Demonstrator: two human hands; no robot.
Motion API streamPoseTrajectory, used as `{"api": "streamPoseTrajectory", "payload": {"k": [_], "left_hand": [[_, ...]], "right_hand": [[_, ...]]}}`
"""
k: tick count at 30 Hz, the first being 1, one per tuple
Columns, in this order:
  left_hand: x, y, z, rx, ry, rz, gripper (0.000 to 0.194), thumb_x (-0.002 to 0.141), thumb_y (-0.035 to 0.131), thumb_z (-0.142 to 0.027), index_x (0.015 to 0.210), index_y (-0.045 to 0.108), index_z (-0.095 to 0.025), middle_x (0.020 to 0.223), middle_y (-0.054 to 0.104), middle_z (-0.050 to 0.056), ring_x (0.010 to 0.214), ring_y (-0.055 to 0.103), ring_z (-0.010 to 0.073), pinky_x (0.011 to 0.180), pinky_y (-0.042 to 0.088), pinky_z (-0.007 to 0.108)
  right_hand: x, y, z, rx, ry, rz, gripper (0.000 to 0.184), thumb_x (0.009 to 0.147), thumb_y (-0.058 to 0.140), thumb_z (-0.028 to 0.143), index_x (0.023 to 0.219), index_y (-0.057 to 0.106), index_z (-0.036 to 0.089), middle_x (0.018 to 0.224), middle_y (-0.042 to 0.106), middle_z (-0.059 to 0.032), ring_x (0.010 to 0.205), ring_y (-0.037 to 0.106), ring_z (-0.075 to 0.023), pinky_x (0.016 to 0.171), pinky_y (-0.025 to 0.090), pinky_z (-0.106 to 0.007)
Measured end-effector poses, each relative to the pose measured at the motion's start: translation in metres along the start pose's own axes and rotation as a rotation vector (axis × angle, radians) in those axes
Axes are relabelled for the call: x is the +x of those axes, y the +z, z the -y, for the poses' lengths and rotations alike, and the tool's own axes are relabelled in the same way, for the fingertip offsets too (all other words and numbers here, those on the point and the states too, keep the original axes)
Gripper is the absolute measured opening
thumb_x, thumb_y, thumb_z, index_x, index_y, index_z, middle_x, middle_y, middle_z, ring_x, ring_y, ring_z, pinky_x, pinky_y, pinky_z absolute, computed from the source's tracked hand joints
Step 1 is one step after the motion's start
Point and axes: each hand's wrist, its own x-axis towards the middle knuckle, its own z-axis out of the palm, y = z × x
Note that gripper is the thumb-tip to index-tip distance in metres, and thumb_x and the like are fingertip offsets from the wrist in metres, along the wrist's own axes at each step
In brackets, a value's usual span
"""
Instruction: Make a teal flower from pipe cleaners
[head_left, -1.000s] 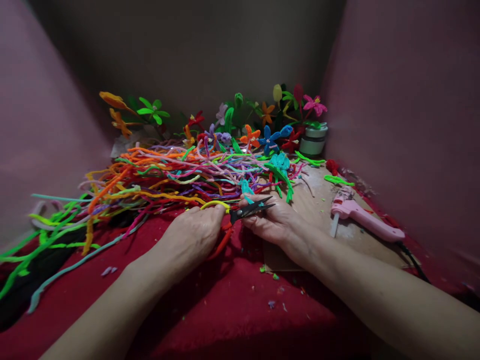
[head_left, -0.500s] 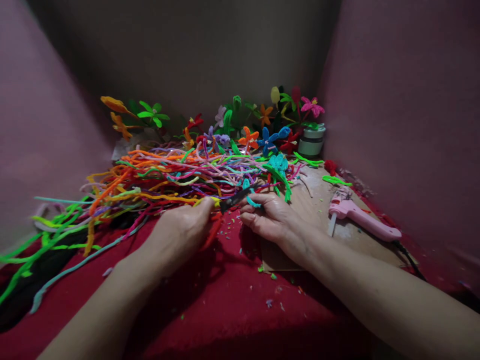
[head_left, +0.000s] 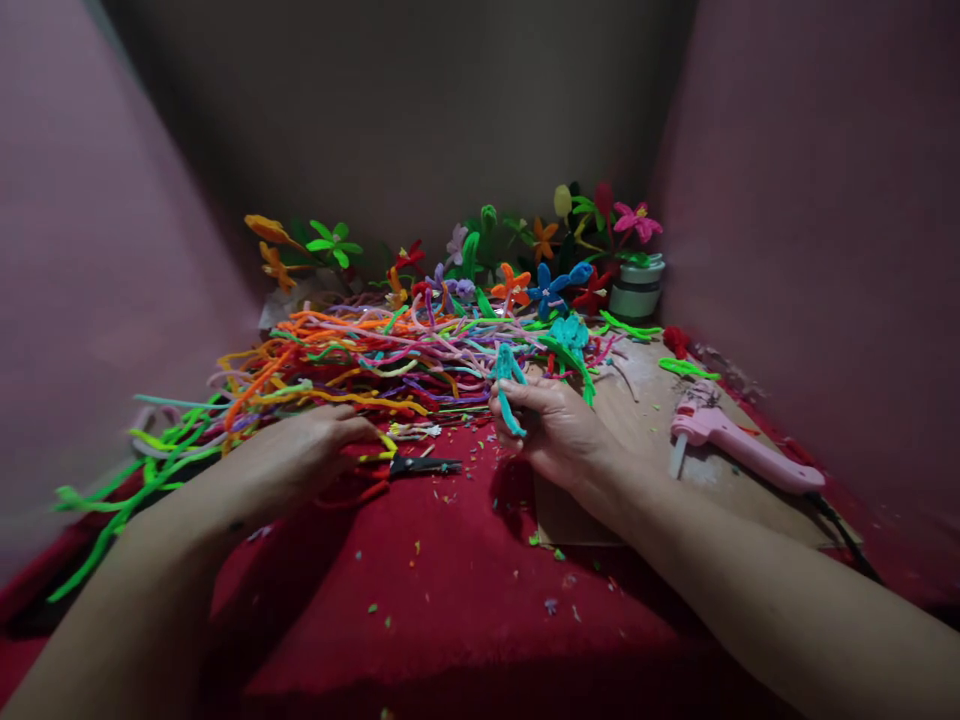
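Observation:
My right hand [head_left: 559, 425] pinches a bent turquoise pipe cleaner piece [head_left: 505, 368] between thumb and fingers, one end hanging below them. My left hand [head_left: 322, 445] is closed at the handles of a pair of scissors [head_left: 426, 466] with black blades and yellow and red handles. Its fingertips are partly hidden behind the hand. The scissors are low over the red cloth, blades pointing right and slightly parted. Behind my right hand a turquoise pipe cleaner flower [head_left: 568, 335] with green leaves lies by the heap of pipe cleaners [head_left: 360, 350].
A pink glue gun [head_left: 750, 450] lies on a cardboard sheet [head_left: 600, 510] at the right. Pipe cleaner flowers [head_left: 547, 288] line the back, with a pale green pot [head_left: 637, 287]. Small clippings dot the red cloth [head_left: 450, 580]. Green pipe cleaners [head_left: 112, 520] spread at the left. Walls stand on both sides.
My left hand has moved left and down with the scissors, away from my right hand. The turquoise piece now stands more upright in my right hand. The view has shifted slightly.

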Motion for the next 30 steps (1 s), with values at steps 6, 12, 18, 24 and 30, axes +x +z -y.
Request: {"api": "streamPoseTrajectory", "payload": {"k": [6,12,18,24,30], "left_hand": [[0.033,-0.006,-0.066,-0.146,0.169,-0.213,0.028,0.087,0.041,-0.019,0.111,0.057,-0.020,0.090,0.058,0.005,0.078,0.054,0.0118,0.066,0.044,0.021],[0.055,-0.001,-0.089,-0.028,0.311,-0.140,0.026,0.089,0.035,-0.018,0.092,0.062,-0.017,0.087,0.055,0.005,0.077,0.048,0.0134,0.066,0.040,0.025],[0.059,0.004,-0.084,0.017,0.406,-0.161,0.024,0.087,0.038,-0.014,0.091,0.061,-0.016,0.091,0.060,0.007,0.082,0.051,0.0155,0.071,0.042,0.027],[0.062,0.016,-0.084,-0.024,0.470,-0.306,0.022,0.086,0.038,-0.014,0.092,0.059,-0.014,0.089,0.064,0.008,0.083,0.054,0.0169,0.074,0.043,0.032],[0.059,0.020,-0.082,-0.127,0.463,-0.382,0.018,0.083,0.043,-0.011,0.092,0.058,-0.015,0.089,0.065,0.008,0.082,0.053,0.0176,0.072,0.043,0.032]], "right_hand": [[0.000,0.001,-0.006,0.003,0.045,-0.050,0.013,0.064,0.063,0.019,0.058,0.052,0.015,0.046,0.048,0.0047,0.039,0.038,-0.0060,0.036,0.026,-0.019],[0.006,-0.001,-0.014,0.102,0.096,-0.054,0.010,0.052,0.061,0.007,0.050,0.053,0.013,0.043,0.047,0.0054,0.036,0.038,-0.0044,0.034,0.026,-0.018],[0.009,-0.002,-0.017,0.108,0.100,-0.090,0.010,0.047,0.057,0.007,0.045,0.050,0.014,0.040,0.043,0.0067,0.035,0.033,-0.0037,0.033,0.021,-0.018],[0.006,0.001,-0.021,0.126,0.087,-0.104,0.015,0.044,0.060,0.011,0.045,0.046,0.016,0.039,0.040,0.0080,0.035,0.030,-0.0038,0.033,0.017,-0.018],[0.005,0.001,-0.024,0.109,0.148,-0.099,0.012,0.047,0.058,0.012,0.046,0.046,0.015,0.039,0.038,0.0075,0.036,0.030,-0.0040,0.035,0.018,-0.018]]}}
